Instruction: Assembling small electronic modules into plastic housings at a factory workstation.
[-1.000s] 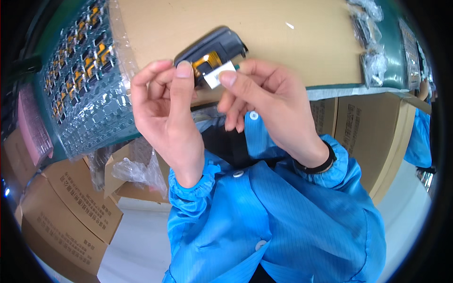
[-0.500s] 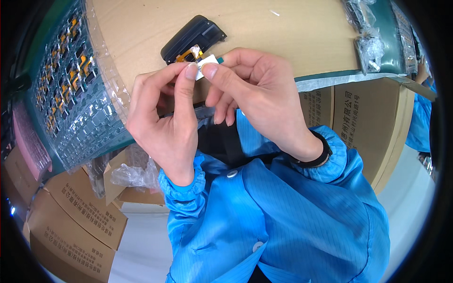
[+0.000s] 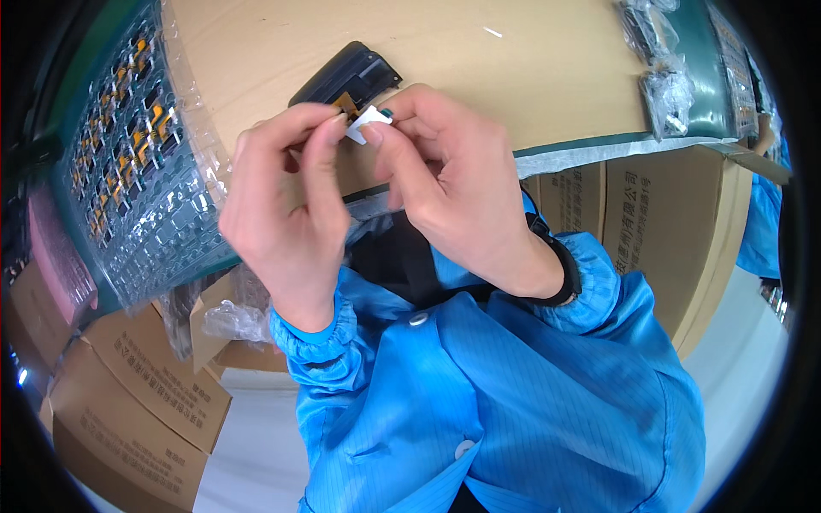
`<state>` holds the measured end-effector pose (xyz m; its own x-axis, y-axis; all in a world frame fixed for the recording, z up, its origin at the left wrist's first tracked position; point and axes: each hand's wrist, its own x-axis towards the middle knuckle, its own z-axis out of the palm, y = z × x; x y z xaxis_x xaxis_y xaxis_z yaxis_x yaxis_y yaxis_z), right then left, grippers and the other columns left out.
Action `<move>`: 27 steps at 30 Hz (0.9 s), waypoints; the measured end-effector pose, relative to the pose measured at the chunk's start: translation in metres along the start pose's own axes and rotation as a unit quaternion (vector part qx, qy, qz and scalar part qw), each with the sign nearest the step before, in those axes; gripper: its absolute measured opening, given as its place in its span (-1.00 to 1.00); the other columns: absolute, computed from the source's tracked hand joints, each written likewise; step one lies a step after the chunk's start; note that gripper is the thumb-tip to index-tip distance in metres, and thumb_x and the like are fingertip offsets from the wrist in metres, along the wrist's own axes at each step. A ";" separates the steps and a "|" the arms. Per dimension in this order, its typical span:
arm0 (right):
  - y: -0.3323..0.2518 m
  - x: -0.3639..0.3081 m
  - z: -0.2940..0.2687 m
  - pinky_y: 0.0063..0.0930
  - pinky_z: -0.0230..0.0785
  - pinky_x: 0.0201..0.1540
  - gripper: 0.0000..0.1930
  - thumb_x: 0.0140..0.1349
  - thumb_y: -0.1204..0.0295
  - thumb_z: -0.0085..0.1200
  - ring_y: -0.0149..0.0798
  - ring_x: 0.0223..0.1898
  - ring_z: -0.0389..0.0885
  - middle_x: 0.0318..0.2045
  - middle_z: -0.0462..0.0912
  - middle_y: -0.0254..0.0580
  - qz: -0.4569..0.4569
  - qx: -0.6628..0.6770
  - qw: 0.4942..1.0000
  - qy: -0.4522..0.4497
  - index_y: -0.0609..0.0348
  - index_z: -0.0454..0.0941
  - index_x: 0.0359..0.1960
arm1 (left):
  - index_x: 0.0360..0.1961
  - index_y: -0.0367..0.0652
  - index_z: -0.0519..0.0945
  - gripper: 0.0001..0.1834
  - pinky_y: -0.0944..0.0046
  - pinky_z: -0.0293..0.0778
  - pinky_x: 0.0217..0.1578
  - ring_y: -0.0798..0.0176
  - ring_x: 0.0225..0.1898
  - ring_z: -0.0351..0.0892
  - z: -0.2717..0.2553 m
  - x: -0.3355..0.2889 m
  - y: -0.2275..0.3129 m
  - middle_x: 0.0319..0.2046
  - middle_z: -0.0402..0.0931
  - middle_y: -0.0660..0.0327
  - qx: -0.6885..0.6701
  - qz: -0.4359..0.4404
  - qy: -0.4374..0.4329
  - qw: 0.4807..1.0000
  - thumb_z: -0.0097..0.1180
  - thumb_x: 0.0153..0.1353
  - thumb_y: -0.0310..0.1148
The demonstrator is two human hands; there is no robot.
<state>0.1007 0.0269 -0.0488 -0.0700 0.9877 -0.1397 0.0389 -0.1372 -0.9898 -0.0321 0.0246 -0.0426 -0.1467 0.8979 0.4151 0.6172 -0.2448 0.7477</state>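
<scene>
A small white rectangular piece sits between my two hands, joined to or overlapping an orange flex cable; which of the two I cannot tell. My left hand pinches its left end between thumb and forefinger. My right hand holds the right side, thumb on the white face, other fingers curled. A dark green tab peeks out by the right fingertips. Just beyond my fingers, a black plastic housing lies on the cardboard-topped table; its near end is hidden behind my left hand.
At the left stands a clear blister tray with several orange flex parts. Plastic-bagged items lie at the far right. Cardboard boxes stand below the table edge, with more boxes at lower left. A blue sleeve shows at the right rim.
Both hands have shifted slightly left, still gripping the white piece, which has tilted. The view has moved a little, so the black housing appears slightly lower and more covered by my hands.
</scene>
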 end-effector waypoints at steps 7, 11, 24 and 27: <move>-0.004 0.003 -0.004 -0.13 0.34 -0.54 -0.93 0.25 0.53 0.07 0.16 -0.57 0.54 -0.64 0.53 0.07 -0.109 -0.178 0.978 0.011 0.27 0.47 -0.34 | -0.35 -0.24 0.65 -0.88 0.27 0.43 -0.44 0.17 -0.45 0.51 -0.001 0.013 0.007 -0.46 0.56 0.18 0.082 0.071 -0.074 0.991 0.28 0.06 -0.62; -0.005 0.002 -0.004 -0.17 0.34 -0.55 -0.90 0.22 0.51 0.09 0.10 -0.61 0.55 -0.66 0.53 0.04 -0.082 -0.161 0.983 0.016 0.30 0.49 -0.40 | -0.37 -0.24 0.64 -0.88 0.25 0.43 -0.43 0.15 -0.44 0.51 -0.001 0.011 0.007 -0.45 0.56 0.19 0.101 0.100 -0.068 0.987 0.29 0.04 -0.62; -0.013 0.008 -0.006 -0.58 0.18 -0.63 -0.81 0.23 0.42 0.21 -0.55 -0.69 0.41 -0.74 0.49 -0.29 0.064 -0.103 0.993 -0.002 0.32 0.61 -0.44 | -0.36 -0.41 0.56 -0.91 0.39 0.39 -0.36 0.35 -0.42 0.48 -0.105 -0.083 -0.016 -0.46 0.55 0.12 0.109 -0.182 0.129 0.969 0.01 0.28 -0.64; -0.020 0.010 -0.008 -0.66 0.10 -0.67 -0.83 0.26 0.46 0.21 -0.63 -0.69 0.35 -0.71 0.50 -0.39 0.081 -0.095 0.992 -0.005 0.36 0.61 -0.40 | -0.22 -0.41 0.62 -0.84 0.44 0.45 -0.32 0.43 -0.40 0.52 -0.146 -0.131 -0.075 -0.41 0.64 0.13 0.165 -0.313 0.191 0.915 0.07 0.34 -0.50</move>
<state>0.1075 0.0397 -0.0299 -0.0566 0.9530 -0.2976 0.2366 -0.2768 -0.9313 -0.1724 -0.1280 -0.0773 -0.7728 0.6149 0.1570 0.5105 0.4553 0.7294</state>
